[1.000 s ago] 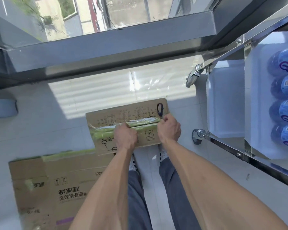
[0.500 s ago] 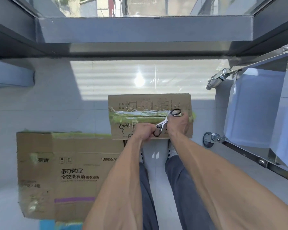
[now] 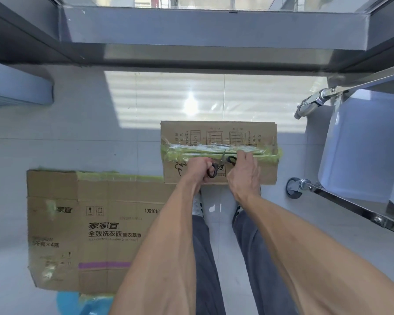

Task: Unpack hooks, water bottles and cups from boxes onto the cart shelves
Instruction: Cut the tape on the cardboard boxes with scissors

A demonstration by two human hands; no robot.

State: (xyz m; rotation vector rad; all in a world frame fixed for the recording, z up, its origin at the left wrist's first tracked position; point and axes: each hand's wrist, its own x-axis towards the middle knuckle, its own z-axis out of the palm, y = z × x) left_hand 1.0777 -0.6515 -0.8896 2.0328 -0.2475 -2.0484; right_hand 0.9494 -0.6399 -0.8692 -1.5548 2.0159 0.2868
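Small box (image 3: 218,137) on the floor (image 3: 100,133) at 12 o'clock from the feet, still sealed: green tape (image 3: 218,153) under clear film running 9-to-3 across the top seam, long axis left to right. Scissors (image 3: 221,165) over the middle of that seam, blade tips pointing toward 12 o'clock and touching or just short of the tape; contact too fine to call. Left hand (image 3: 199,169) curled tight round one black handle loop at the 7 o'clock end. Right hand (image 3: 245,171) on the other loop, fingers (image 3: 242,154) bent forward and reaching onto the tape just right of the blades. Both hands gripping the scissors, right nearer the seam. Blades lying across the tape rather than along it, so a turn toward 3 or 9 o'clock probably needed before a clean slit along the seam. Contents of small box hidden; hooks, bottles or cups inside cannot be told. Big box (image 3: 89,223) at 8 o'clock, lying flat with printed side up, green tape along its far edge, also closed as far as visible, contents unseen. Cart (image 3: 350,201) at 3 o'clock, two casters and steel frame in view, pale shelf panel showing nothing on its visible part. Something blue on the floor at 7 o'clock, partly under the big box, unidentified. Judged stage: opening, nothing unpacked from this box yet.
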